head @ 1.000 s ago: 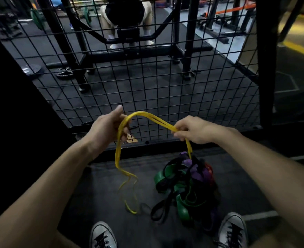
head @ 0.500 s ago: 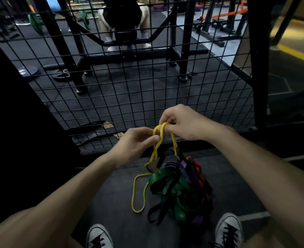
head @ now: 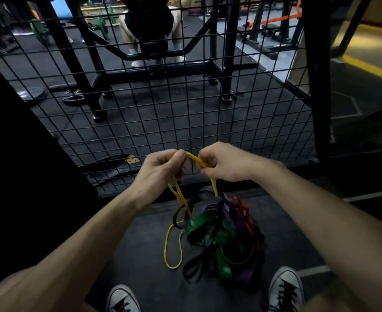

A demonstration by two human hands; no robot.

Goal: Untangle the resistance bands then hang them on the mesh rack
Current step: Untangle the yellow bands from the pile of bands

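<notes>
**Working the yellow band loose from the tangle**

While both hands hold a thin yellow resistance band (head: 176, 194) up at waist height, the rest of the bands lie knotted on the gym floor (head: 140, 244) below. The left hand (head: 160, 172) has its fingers curled and clamped on the band's top; the right hand (head: 226, 163), just beside it, pinches the same band, with a short yellow span bridging the two. From the left hand, doubled strands drop to a loose loop resting on the floor. From the right hand, one strand runs straight down into the pile of tangled bands (head: 226, 239) (green, purple, black and red, heaped between two grey sneakers).

The step in hand looks like untangling: the yellow band is only partly free, one end seemingly caught in the pile. The next move likely calls for tracing that caught strand and drawing it out gently, not yanking. The black wire mesh rack (head: 185, 109) stands directly ahead, and no band can be seen hanging on it.
</notes>
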